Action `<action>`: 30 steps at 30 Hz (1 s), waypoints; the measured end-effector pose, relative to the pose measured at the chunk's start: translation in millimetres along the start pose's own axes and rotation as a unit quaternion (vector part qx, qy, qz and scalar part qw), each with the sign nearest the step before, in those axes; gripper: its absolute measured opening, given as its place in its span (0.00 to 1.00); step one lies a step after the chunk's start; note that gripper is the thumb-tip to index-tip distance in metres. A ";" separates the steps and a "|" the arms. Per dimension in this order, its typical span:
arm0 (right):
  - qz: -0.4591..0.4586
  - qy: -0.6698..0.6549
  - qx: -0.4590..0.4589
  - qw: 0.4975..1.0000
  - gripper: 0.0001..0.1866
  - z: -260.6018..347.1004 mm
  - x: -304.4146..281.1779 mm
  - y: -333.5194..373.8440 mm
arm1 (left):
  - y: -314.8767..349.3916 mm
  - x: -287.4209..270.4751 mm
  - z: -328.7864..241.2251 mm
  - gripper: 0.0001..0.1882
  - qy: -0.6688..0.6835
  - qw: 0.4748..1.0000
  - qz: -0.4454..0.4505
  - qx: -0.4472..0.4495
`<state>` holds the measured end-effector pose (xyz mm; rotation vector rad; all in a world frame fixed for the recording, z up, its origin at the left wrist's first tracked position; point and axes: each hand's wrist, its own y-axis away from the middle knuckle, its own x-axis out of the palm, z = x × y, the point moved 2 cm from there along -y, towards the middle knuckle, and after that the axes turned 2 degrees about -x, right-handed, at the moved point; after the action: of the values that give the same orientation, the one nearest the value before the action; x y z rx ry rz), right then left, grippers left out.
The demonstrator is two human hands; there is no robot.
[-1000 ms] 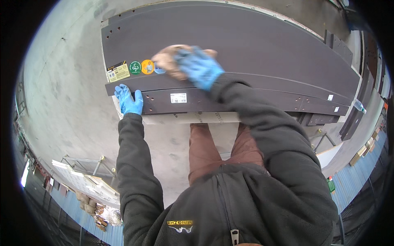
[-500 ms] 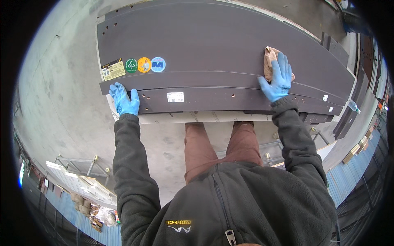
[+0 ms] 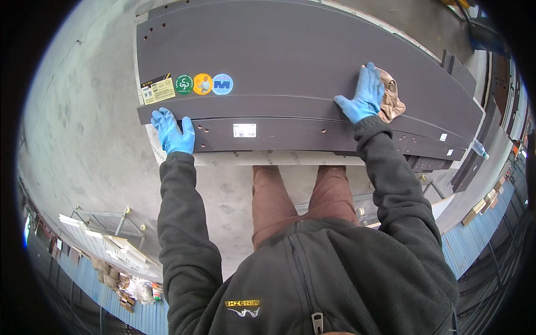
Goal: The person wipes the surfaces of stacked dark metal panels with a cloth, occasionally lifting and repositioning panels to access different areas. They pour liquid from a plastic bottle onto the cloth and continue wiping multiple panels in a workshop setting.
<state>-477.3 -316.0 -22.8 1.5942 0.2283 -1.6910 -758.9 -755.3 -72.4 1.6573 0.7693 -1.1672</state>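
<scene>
Dark grey flat boards lie across the work surface, a wide panel [image 3: 268, 61] behind and narrower strips [image 3: 301, 134] along the near edge. My left hand [image 3: 173, 133], in a blue glove, rests with fingers spread over the left end of the strips. Flat on the wide panel, right of centre, is my right hand [image 3: 362, 97], also blue-gloved, its fingers stretched out. A crumpled tan cloth [image 3: 393, 99] lies against its right side; whether part of it is under the palm is hidden. Round stickers [image 3: 203, 84] and a yellow label [image 3: 158, 90] are on the wide panel's left end.
Beneath the boards, a pale printed sheet [image 3: 268, 158] juts out at the near edge. More dark boards [image 3: 479, 148] and a clear bottle [image 3: 479, 148] are at the right. A metal frame with rollers [image 3: 114, 222] and white panels [image 3: 106, 245] stand at the lower left.
My right hand has slid left across the panel, and more of the cloth now shows at its right. My left hand has stayed near the left end of the boards.
</scene>
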 end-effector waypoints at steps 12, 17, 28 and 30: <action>-0.102 0.065 -0.151 0.981 0.54 -31.7 0.3 4.6 | 1.5 1.5 -1.8 0.48 -0.001 1.000 -0.015 0.008; -0.193 0.083 -0.147 0.967 0.41 -108.1 8.4 7.1 | 3.5 5.0 -2.0 0.48 0.015 0.999 -0.034 0.013; -0.115 0.104 -0.434 0.887 0.34 243.0 64.1 -53.1 | 7.9 2.0 -9.0 0.47 0.045 0.997 -0.048 0.028; -0.087 0.073 -0.465 0.878 0.33 331.3 75.7 -56.4 | 8.4 0.9 -9.8 0.46 0.040 0.997 -0.061 0.028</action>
<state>-759.6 -511.8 -47.8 0.9604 1.1061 -1.2455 -747.9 -749.4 -69.3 1.7322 0.9077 -1.2229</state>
